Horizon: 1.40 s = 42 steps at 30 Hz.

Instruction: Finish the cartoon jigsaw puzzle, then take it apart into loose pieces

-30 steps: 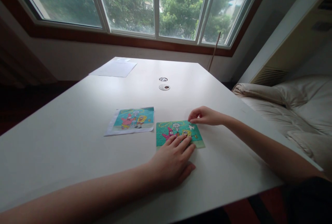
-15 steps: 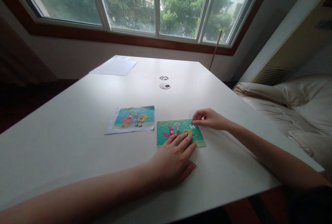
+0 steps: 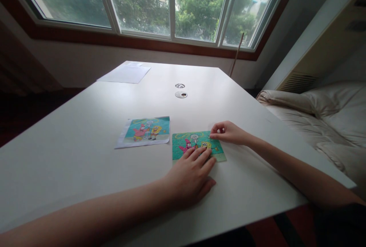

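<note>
A teal cartoon jigsaw puzzle (image 3: pixel 180 146) lies flat on the white table, with pink and yellow figures on it. My left hand (image 3: pixel 191 174) rests with its fingers spread over the puzzle's lower part, covering some of the picture. At the puzzle's upper right, my right hand (image 3: pixel 227 132) is closed in a pinch around a small puzzle piece, mostly hidden by the fingertips. Only a speck of white shows beside those fingertips. Left of the puzzle is a printed paper (image 3: pixel 147 130) bearing the same cartoon picture.
White paper sheets (image 3: pixel 126 74) lie at the table's far left corner. Two round grommets (image 3: pixel 181 94) are set in the white table (image 3: pixel 85 151). A cushioned beige sofa (image 3: pixel 311 121) stands along the right, and a window is beyond the table.
My right hand has shifted slightly left over the puzzle's upper right. The white gap there, plainly visible before, is now almost out of sight. My left hand stays in place.
</note>
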Available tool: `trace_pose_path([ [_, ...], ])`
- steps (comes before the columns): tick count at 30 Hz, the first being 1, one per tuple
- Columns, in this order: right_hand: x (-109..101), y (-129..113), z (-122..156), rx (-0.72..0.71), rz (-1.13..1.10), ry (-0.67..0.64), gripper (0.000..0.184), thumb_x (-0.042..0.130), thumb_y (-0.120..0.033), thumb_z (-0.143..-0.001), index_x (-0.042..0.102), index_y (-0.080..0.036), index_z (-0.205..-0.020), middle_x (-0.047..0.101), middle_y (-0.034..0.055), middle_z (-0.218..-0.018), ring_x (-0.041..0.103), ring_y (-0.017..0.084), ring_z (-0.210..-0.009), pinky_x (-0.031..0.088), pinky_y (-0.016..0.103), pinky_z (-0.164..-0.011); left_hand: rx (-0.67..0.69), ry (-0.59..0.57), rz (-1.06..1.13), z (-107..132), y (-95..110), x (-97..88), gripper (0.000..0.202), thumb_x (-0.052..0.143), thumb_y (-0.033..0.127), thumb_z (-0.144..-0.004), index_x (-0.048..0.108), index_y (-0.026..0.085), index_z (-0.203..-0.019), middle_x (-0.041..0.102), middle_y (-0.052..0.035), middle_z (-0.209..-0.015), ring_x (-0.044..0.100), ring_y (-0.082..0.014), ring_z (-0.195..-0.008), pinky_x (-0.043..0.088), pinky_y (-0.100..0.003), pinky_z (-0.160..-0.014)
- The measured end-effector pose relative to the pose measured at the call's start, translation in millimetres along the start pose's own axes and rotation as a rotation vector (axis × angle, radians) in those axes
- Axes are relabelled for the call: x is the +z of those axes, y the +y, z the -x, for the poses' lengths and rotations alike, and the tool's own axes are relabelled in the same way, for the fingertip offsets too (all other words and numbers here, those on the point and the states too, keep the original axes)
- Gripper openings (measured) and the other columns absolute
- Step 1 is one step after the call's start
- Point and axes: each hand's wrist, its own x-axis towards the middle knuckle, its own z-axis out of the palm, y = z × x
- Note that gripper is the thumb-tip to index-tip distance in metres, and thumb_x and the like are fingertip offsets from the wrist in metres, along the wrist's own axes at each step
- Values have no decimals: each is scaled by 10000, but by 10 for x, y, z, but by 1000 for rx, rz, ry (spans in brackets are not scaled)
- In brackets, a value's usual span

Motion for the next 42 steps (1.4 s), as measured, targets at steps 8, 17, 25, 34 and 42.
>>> trace_pose_path([
  [8, 57, 23, 45, -29, 83, 153, 376, 652, -372, -644, 495, -179, -926, 482, -19, -724, 423, 88, -575, 352, 205, -539, 1, -14, 4, -5, -3, 4, 441, 372, 397, -851, 377, 176, -1234, 372, -102, -1331, 299, -269, -1228, 246, -437, -1001],
  [17, 73, 72, -1, -63, 54, 98, 300, 627, -333, -675, 492, -178, -893, 437, -37, -686, 390, 80, -557, 334, 198, -533, 0, -14, -6, 2, 2, -7, 444, 366, 398, -854, 374, 175, -1238, 368, -107, -1335, 302, -271, -1229, 250, -440, -998],
  [25, 45, 44, 20, -116, 126, 91, 270, 571, -356, -738, 529, -162, -920, 494, 2, -719, 439, 106, -604, 372, 228, -578, 23, -55, -29, 18, -21, -16, 488, 329, 421, -872, 327, 157, -1283, 308, -119, -1380, 246, -270, -1268, 229, -430, -1012],
  [34, 24, 13, 472, -198, 400, 81, 553, 470, -484, -788, 363, -248, -1275, 425, 112, -1257, 391, 266, -1132, 324, 430, -933, -20, -77, -109, 419, -184, -322, 532, 363, 453, -860, 316, 173, -1310, 306, -116, -1383, 269, -269, -1263, 248, -438, -1010],
  [42, 58, 15, 639, -134, 552, -53, 640, 373, -539, -813, 184, -279, -1367, 245, 74, -1403, 221, 282, -1268, 232, 464, -1014, -72, -65, -109, 822, -343, -417, 408, 402, 359, -866, 413, 233, -1254, 454, -60, -1292, 414, -237, -1170, 375, -378, -949],
])
